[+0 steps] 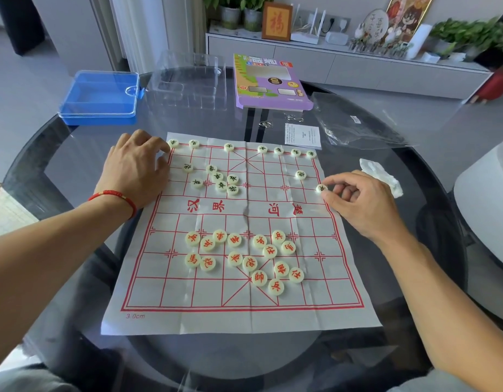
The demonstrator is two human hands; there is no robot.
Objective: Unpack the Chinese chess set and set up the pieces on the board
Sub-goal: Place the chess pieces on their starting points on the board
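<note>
One piece (321,188) in right hand (360,203)

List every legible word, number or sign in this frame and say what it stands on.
"汉界" and "楚河", red, upside down: middle band of the cloth board.
"3.0cm": the board's lower left margin.
"帥": red piece near the bottom of the board.
"福": framed picture on the sideboard.
Black pieces, purple box, leaflet: print too small or blurred to read.

left hand (137,171): palm down, fingers curled | right hand (355,199): fingertips pinching
</note>
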